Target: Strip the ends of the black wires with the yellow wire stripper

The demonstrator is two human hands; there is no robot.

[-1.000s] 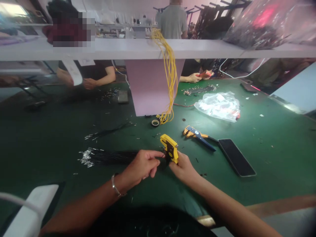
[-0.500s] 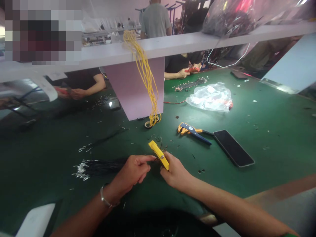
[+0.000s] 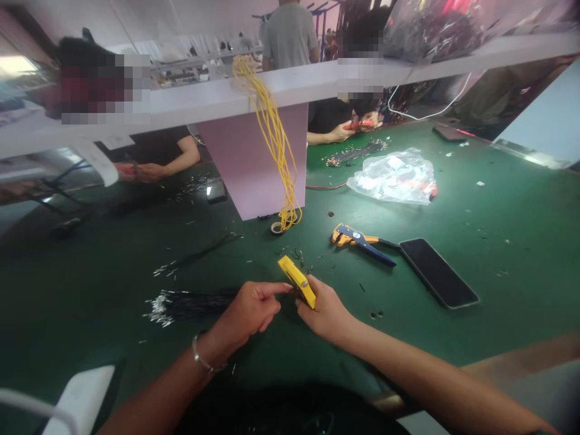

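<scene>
A yellow hand tool (image 3: 298,283) with a small round metal pivot is gripped in my right hand (image 3: 327,311), slanting up to the left. My left hand (image 3: 254,308) comes in from the left with its index finger stretched to the tool's side and the other fingers curled. Whatever sits between its thumb and finger is too small and dark to make out. Just left of that hand lies a bundle of black wires (image 3: 194,306) with silvery ends, partly hidden by it. A few black wires (image 3: 203,249) lie farther back.
Orange-and-blue wire strippers (image 3: 362,243) and a phone (image 3: 438,273) lie to the right. Behind are a clear plastic bag (image 3: 392,178), a roll of tape (image 3: 277,228) and yellow cord (image 3: 277,148) hanging from a shelf (image 3: 190,99). Co-workers' hands (image 3: 151,173) hold red tools across the table.
The view has shifted slightly, so most things sit a little farther right. Both hands keep nearly the same pose at the yellow tool. A white cable now shows at lower left.
</scene>
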